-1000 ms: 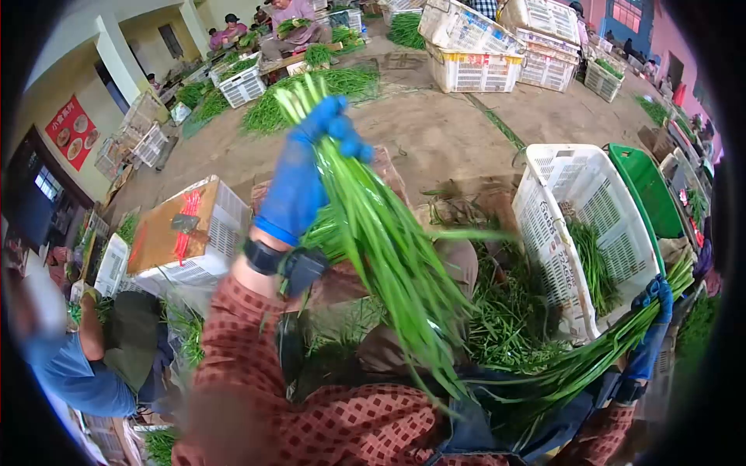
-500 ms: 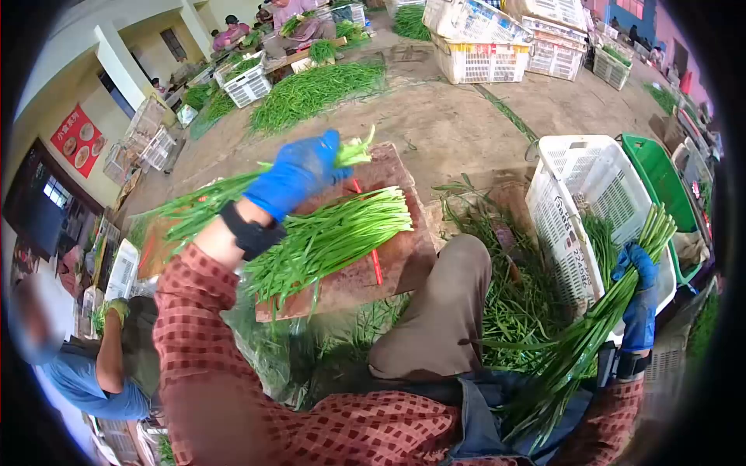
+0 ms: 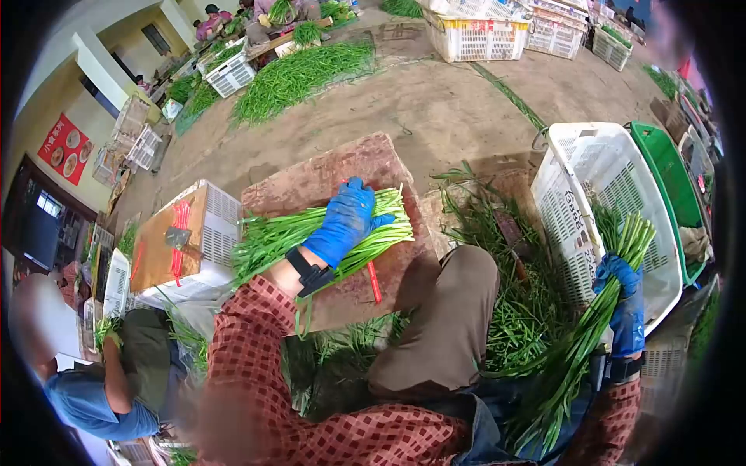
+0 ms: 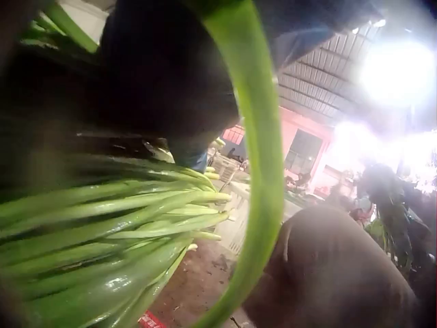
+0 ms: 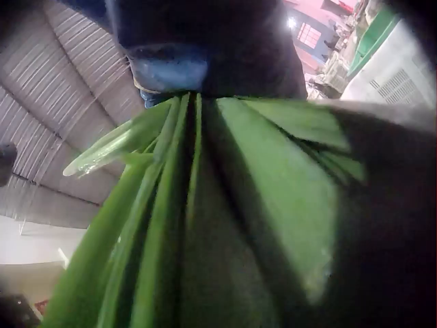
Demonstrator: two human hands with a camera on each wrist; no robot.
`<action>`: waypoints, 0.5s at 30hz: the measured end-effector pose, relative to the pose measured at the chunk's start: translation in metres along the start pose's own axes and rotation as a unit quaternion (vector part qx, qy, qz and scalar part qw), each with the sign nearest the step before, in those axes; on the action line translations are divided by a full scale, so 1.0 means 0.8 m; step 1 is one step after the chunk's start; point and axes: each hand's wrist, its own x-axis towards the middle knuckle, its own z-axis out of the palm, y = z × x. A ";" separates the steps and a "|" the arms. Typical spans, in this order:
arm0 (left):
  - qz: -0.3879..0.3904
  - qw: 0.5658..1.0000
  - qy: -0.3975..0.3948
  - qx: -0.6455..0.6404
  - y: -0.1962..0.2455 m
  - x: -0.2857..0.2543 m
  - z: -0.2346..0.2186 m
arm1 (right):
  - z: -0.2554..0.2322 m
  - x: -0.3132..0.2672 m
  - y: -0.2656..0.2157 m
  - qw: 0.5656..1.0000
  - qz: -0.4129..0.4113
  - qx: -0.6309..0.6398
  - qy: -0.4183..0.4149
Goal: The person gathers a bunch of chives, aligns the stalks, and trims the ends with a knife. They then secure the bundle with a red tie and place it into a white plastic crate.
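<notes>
In the head view, a bundle of garlic chives [image 3: 284,231] lies across a worn reddish board [image 3: 326,167], pale stem ends to the right. My blue-gloved left hand [image 3: 343,223] rests on top of this bundle, its thumb stretched toward the stem ends. A red strip [image 3: 374,282] sticks out from beneath the bundle. On the right, my blue-gloved right hand [image 3: 620,281] grips another bunch of garlic chives [image 3: 571,349], stems up and leaves hanging over my lap. The left wrist view shows stem ends [image 4: 198,205] close up; flat leaves [image 5: 157,219] fill the right wrist view.
A white crate [image 3: 559,210] holding some chives stands at the right, beside a green crate [image 3: 668,179]. To the left is a white crate with a cardboard top [image 3: 175,241] bearing red strips. Loose leaves [image 3: 521,326] cover the ground by my knee. A person [image 3: 101,396] sits at the left.
My left hand has carried its chives from in front of me across to the left, then down onto the bundle on the board. My right hand keeps its bunch, now held more upright.
</notes>
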 end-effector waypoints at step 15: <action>-0.017 0.979 -0.197 -0.053 0.011 -0.008 0.003 | 0.053 0.051 -0.024 0.991 0.049 -0.117 -0.043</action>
